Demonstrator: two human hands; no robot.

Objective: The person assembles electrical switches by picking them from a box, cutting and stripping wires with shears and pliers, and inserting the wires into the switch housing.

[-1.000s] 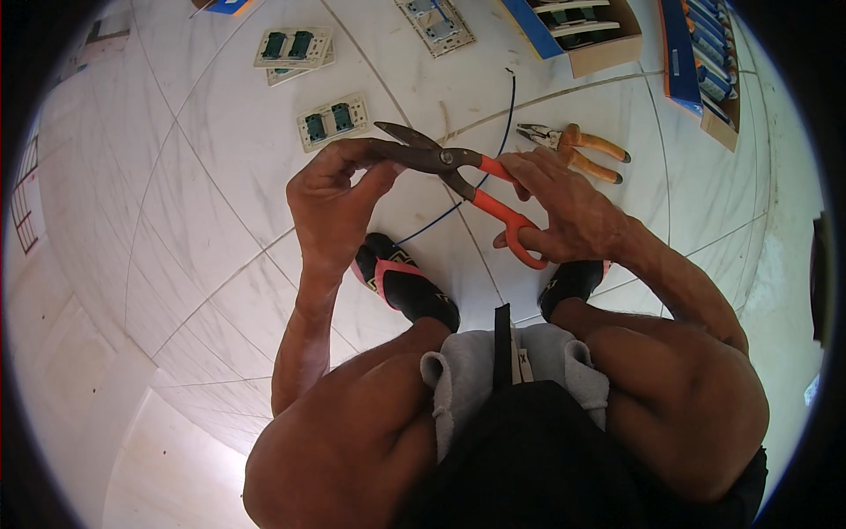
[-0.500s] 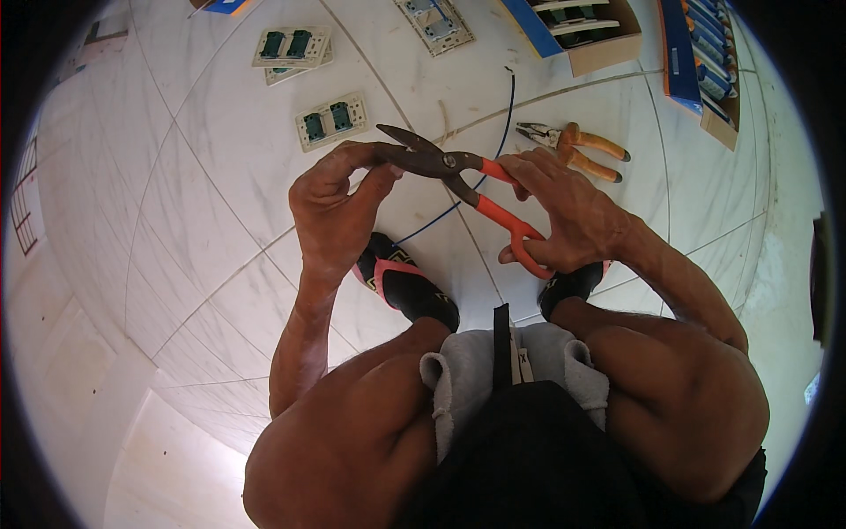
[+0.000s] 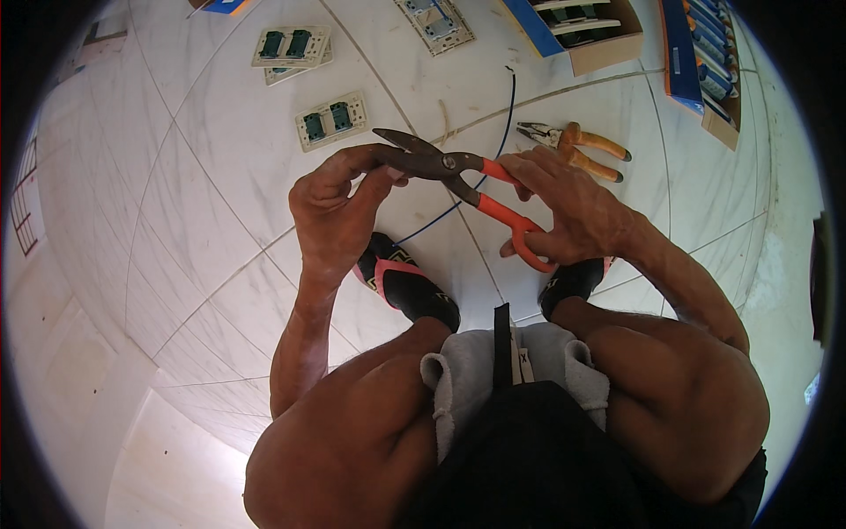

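A pair of tin snips (image 3: 449, 162) with dark blades and orange-red handles spans the gap between my two hands, above the floor. My right hand (image 3: 573, 207) grips the handles, with fingers over the upper one and the thumb by the looped lower one. The blades stand apart. At their left end, the thumb and forefinger of my left hand (image 3: 335, 207) pinch the lower blade; whether something small is between them is hidden. Below, a blue wire (image 3: 506, 132) curves across the floor, passing behind the snips. Orange-handled pliers (image 3: 577, 150) lie just beyond my right hand.
On the tiled floor (image 3: 220, 194) lie a socket plate (image 3: 331, 121), stacked plates (image 3: 291, 48) and another plate (image 3: 434, 24). Two open boxes (image 3: 608, 57) (image 3: 705, 70) with parts stand at far right. My slippered feet (image 3: 405, 286) flank the space below the snips.
The snips' blades and handles have come slightly closer together. My left hand has barely moved, and the things on the floor lie as before.
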